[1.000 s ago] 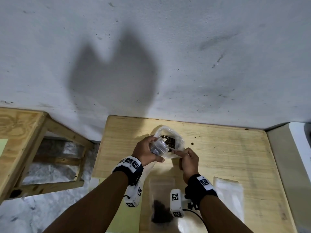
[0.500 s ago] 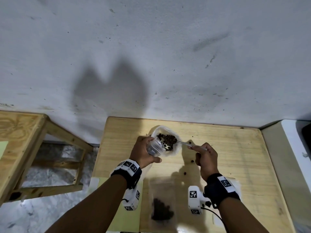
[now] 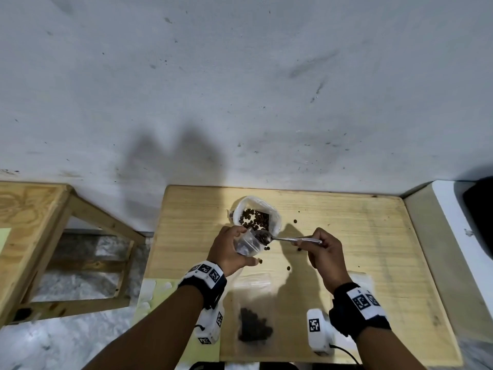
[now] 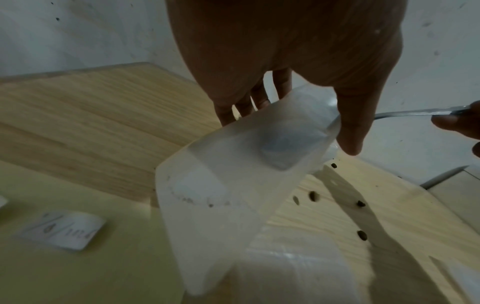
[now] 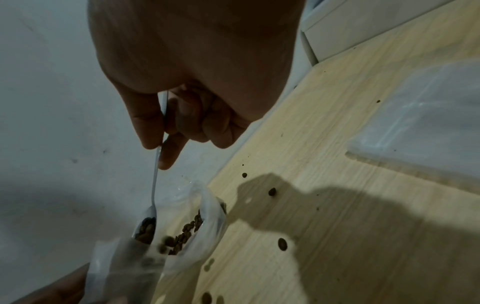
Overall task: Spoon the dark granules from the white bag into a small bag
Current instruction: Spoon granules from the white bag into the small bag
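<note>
While the small bag (image 3: 246, 244) is gripped at frame centre by the left hand (image 3: 226, 252), its mouth faces right toward the loaded spoon (image 3: 285, 239), pinched level by the right hand (image 3: 324, 252), below the white bag (image 3: 274, 217).

The surface (image 3: 346, 236) is pale yellow wood with fine straight grain. On it, at centre frame, the white bag (image 3: 274, 217) holds dark brown granules (image 3: 253, 218); single brown ones dot the wood nearby. The small bag (image 3: 246, 244) is clear and cloudy. The spoon (image 3: 290, 239) is shiny silver. Lower centre, another clear bag (image 3: 253, 316) shows a dark brown heap. The wristbands (image 3: 204, 276) are black with white tags bearing black square patterns. The wall (image 3: 240, 89) in the upper frame is grey-white with dark specks.
</note>
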`<state>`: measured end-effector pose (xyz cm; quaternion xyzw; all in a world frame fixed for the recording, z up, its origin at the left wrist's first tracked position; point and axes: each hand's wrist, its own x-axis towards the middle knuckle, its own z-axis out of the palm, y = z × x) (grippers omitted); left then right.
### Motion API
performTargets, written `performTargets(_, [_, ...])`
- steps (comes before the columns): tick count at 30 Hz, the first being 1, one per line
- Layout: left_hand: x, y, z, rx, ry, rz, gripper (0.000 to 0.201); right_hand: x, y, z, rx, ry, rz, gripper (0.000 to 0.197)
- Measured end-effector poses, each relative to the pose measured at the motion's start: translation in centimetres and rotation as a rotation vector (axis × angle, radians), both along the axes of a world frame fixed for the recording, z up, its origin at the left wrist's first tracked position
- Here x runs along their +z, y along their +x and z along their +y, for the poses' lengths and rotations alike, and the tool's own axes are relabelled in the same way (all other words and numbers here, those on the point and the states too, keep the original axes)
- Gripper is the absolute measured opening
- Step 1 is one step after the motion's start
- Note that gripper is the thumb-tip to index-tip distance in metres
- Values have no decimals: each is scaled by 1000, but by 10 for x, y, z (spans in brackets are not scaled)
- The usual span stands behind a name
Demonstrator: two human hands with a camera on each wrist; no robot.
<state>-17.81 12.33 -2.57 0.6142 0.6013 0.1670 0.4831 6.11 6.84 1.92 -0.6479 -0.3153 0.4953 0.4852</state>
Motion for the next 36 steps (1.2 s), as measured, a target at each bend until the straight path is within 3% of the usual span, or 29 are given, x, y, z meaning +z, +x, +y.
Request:
performTargets(11, [-2,4,1,57,-46,-33,87,6,-21,8,92,116,-262,35])
performTargets(17, [4,3,2,121,-62,-126,81,13,-14,32,-350,127,-36,21])
performTargets(19, [7,2,1,144,-28,-139,75,9,-11,38,-408,77,-41,17])
performTargets(22, [11,2,0,182,19,-188,66,0,-16,43,-331,-36,-176,18])
performTargets(25, [18,3,-2,200,29,-245,64,-13,-26,47,-190,-172,-201,27])
performTargets(29, [23,4,-4,199,43,-286,59,-18,-31,45,-75,-309,-332,9])
performTargets(30, [23,4,-4,194,51,-298,58,-17,-31,43,-77,-326,-412,25])
performTargets(32, [25,4,-3,180,59,-329,55,-10,-34,38,-100,-250,-515,49])
performTargets(33, [27,3,-3,171,59,-351,54,-5,-37,36,-98,-164,-516,51])
performTargets(36, [31,5,-4,149,56,-417,49,7,-46,38,162,5,-291,50])
